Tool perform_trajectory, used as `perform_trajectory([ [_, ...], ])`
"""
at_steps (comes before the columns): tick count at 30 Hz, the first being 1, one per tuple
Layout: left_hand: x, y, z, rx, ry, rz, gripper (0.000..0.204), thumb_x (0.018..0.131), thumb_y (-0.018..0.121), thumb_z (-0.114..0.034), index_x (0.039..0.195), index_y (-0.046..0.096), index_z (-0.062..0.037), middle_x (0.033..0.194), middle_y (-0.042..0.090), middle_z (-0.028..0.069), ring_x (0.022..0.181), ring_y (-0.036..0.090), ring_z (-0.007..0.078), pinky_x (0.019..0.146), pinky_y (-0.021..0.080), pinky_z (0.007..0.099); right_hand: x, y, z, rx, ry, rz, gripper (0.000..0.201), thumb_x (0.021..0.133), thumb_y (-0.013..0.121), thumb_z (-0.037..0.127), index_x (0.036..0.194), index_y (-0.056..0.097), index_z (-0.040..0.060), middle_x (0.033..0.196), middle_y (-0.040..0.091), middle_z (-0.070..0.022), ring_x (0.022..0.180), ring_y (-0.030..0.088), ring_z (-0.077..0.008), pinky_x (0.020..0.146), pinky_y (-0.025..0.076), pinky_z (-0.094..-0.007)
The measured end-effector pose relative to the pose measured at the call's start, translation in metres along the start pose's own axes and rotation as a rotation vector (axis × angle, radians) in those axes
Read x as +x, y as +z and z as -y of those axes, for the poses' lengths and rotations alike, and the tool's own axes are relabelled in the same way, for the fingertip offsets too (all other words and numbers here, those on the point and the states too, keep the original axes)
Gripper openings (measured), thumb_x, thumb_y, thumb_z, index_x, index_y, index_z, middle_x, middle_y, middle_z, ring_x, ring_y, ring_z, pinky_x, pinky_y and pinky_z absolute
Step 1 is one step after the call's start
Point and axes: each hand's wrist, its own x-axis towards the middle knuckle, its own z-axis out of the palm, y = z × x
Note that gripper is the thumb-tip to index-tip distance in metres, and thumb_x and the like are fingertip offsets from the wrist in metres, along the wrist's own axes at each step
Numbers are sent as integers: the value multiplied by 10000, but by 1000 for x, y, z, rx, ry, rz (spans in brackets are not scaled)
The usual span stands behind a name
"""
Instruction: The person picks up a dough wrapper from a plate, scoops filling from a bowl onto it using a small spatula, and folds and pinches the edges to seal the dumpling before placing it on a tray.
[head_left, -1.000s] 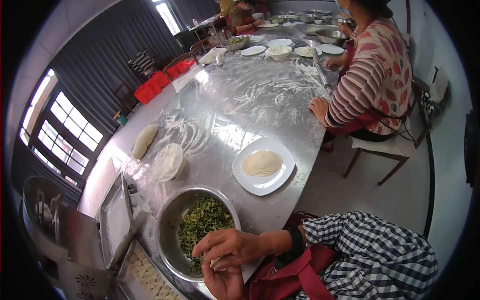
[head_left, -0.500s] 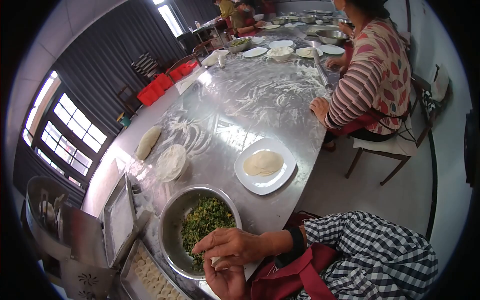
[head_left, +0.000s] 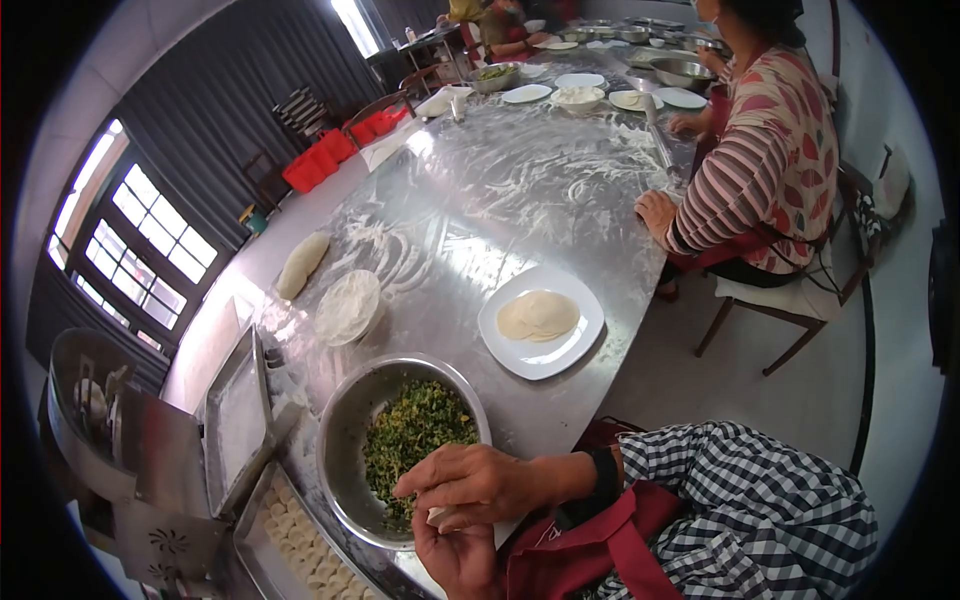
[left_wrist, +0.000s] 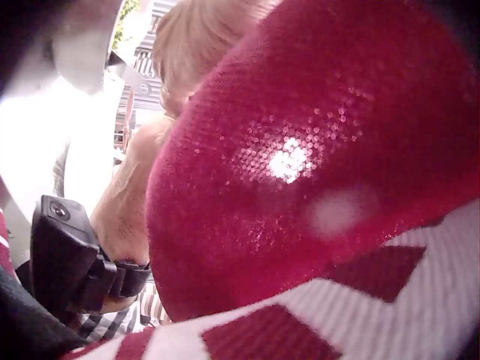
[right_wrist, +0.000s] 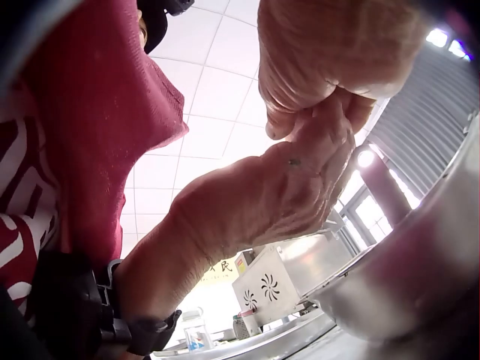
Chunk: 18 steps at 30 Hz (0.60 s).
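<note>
My right hand [head_left: 480,487] and left hand [head_left: 458,553] meet over the near rim of a steel mixing bowl [head_left: 338,425]. Their fingertips pinch a small pale dumpling [head_left: 437,516], mostly hidden behind the right fingers. Chopped green filling [head_left: 415,430] with yellow bits lies inside the bowl. From below, the right wrist view has the right hand [right_wrist: 337,56] closing down over the left hand [right_wrist: 281,187], the dumpling hidden between them. Red apron cloth [left_wrist: 300,172] covers most of the left wrist view. Round dough wrappers [head_left: 540,316] are stacked on a white plate [head_left: 500,345] beyond the bowl.
Rows of dumplings [head_left: 305,550] fill a tray at lower left, below a floured metal tray [head_left: 240,420]. A flour bowl [head_left: 350,310] and a dough roll [head_left: 302,266] stand on the floury steel table [head_left: 440,200]. Another person [head_left: 770,150] sits at the right edge.
The head view has shifted slightly, so the table's things sit a little further right. Both hands stay together at the bowl's rim, pinching the dumpling, with little visible movement.
</note>
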Motion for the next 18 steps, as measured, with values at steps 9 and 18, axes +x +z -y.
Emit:
perform_trajectory([
  [9,-2,4,5,100,109,-195,340,915,368,-187,1192,433,-2,1152,516,105,1001,543,174,825,482,294,-3,0,-8,12,-73,52,162,697,668,91,840,605,45,1047,584,-87,965,567,-264,796,456,-375],
  [18,3,9,3,0,-100,52,272,900,389,-118,1125,477,6,1043,543,102,947,542,185,821,474,315,3,-7,0,51,35,40,155,716,664,98,850,608,43,1059,578,-107,956,568,-271,793,451,-376],
])
